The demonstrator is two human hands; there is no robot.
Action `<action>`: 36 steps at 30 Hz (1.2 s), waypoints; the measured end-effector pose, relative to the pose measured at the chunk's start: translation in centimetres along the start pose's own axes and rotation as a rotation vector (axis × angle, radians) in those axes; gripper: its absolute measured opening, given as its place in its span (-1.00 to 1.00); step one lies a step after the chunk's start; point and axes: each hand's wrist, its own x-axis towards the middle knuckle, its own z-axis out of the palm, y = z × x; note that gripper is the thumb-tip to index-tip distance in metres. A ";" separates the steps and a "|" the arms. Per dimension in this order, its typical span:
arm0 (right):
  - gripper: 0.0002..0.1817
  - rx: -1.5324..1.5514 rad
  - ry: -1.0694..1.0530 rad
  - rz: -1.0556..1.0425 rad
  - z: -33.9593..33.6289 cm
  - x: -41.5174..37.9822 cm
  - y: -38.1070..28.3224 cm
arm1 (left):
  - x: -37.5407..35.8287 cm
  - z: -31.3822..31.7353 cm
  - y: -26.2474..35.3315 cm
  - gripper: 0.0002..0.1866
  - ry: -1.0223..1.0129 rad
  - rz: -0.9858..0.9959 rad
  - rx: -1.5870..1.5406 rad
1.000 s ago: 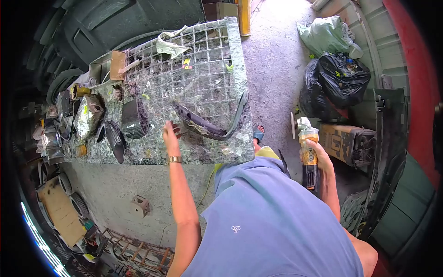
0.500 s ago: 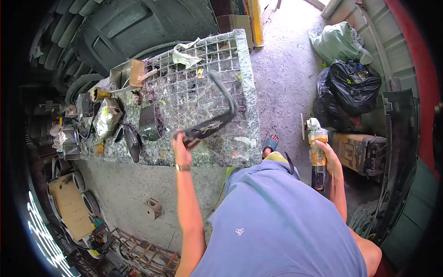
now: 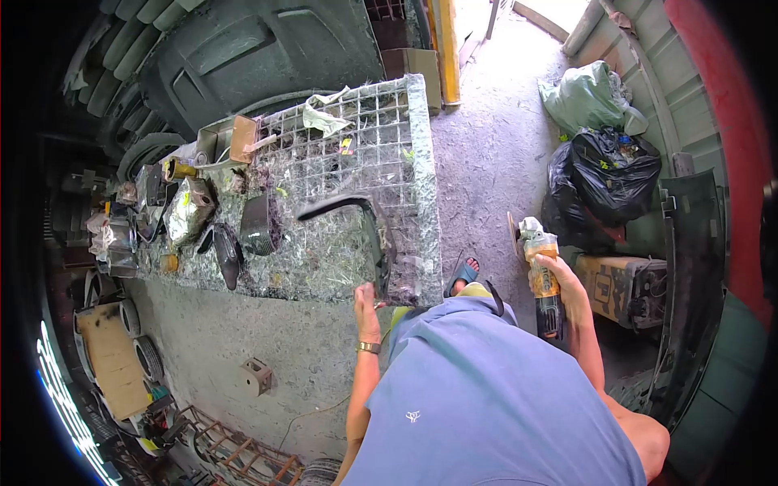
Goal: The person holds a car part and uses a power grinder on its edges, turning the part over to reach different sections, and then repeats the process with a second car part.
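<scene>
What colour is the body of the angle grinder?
The angle grinder's body is yellow-orange and black, best seen in the head view.

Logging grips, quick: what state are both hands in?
Left hand: closed, holding the curved dark strip by one end.
Right hand: closed around the angle grinder.

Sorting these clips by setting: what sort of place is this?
Probably a small workshop, perhaps for vehicle parts: the right hand holds a grinder, a worn bench with a partly gridded top carries assorted parts, and tires sit at the lower left.
</scene>
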 end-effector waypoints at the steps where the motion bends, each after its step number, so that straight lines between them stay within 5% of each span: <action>1: -0.49 -0.001 0.019 -0.002 0.1 -0.2 0.2 | 0.7 -1.2 0.1 -0.65 -0.065 -0.051 0.039; 2: -0.49 0.001 0.025 -0.003 0.2 -0.4 0.3 | 1.9 -2.6 0.4 -0.65 -0.071 -0.053 0.041; 4: -0.50 0.017 0.043 -0.001 0.6 -1.1 0.5 | 4.3 -4.6 2.1 -0.66 -0.060 0.037 0.664; 6: -0.50 0.031 0.079 0.013 1.1 -2.0 0.9 | 7.0 -5.3 4.2 -0.67 0.319 0.487 0.734; 10: -0.50 0.105 0.176 0.019 2.7 -3.6 1.4 | 13.9 -6.3 8.7 -0.30 0.592 0.824 0.990; 11: -0.50 0.131 0.140 0.022 1.7 -3.2 2.6 | 15.8 -6.7 9.0 -0.30 0.595 0.816 0.993; 13: -0.50 0.144 0.169 0.031 2.5 -4.1 3.1 | 18.7 -8.1 8.2 -0.36 0.216 0.648 0.884; 16: -0.50 0.172 0.204 0.020 3.2 -4.5 3.2 | 20.7 -10.1 7.8 -0.42 0.126 0.438 1.304; 18: -0.50 0.181 0.207 0.021 3.2 -4.6 3.4 | 19.4 -10.7 8.5 -0.51 0.146 0.591 1.371; 20: -0.50 0.194 0.239 0.018 3.4 -4.6 3.5 | 14.8 -9.5 14.2 -0.47 -0.027 0.367 1.435; 22: -0.50 0.205 0.193 0.011 2.7 -4.2 3.7 | 11.3 -9.3 16.0 -0.40 -0.112 0.419 1.302; 24: -0.49 0.182 0.183 0.003 2.2 -3.8 3.2 | 8.3 -8.6 17.2 -0.32 -0.265 0.132 1.009; 31: -0.45 0.118 0.130 0.048 1.0 -2.6 1.9 | 0.8 -5.0 15.4 -0.26 -0.246 0.108 0.451; 33: -0.45 0.099 0.117 0.029 0.7 -2.2 1.5 | 1.6 -3.5 13.6 -0.28 -0.135 0.580 0.526; 34: -0.44 0.060 0.094 0.032 0.5 -1.9 1.3 | 2.3 -2.6 13.1 -0.28 -0.139 0.600 0.529; 36: -0.45 0.067 0.071 0.026 0.1 -1.2 1.3 | 3.6 -0.1 12.7 -0.36 0.151 1.104 0.812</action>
